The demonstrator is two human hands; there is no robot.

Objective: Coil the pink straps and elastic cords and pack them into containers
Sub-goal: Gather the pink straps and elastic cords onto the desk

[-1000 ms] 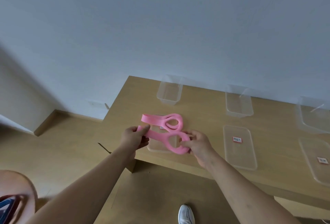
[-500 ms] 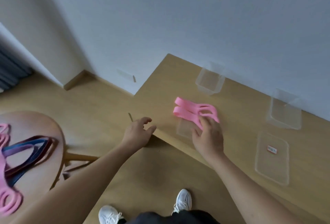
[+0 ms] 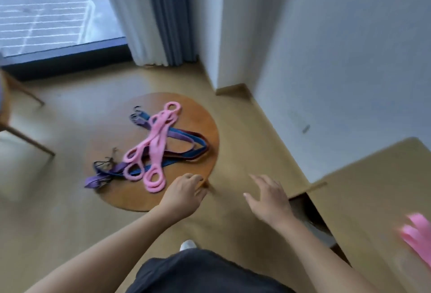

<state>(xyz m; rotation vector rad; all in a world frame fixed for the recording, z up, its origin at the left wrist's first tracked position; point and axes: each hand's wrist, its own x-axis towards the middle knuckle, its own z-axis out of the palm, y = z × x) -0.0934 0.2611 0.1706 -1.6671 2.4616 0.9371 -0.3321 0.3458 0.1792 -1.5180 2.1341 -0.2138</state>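
Wooden floor [image 3: 70,211] spreads round a low round table [image 3: 191,115]. On it pink straps [image 3: 154,145] lie tangled over blue and purple cords [image 3: 186,139], their long axis running from 1 to 7 o'clock. They sit at 10 o'clock from the nearer left hand [image 3: 184,192], which is loosely curled and empty at the rim. The right hand [image 3: 270,197] is spread wide and empty.

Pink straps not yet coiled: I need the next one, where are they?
In the head view, left of centre, the pink straps lie on the round table atop the blue and purple cords, just beyond the left hand.
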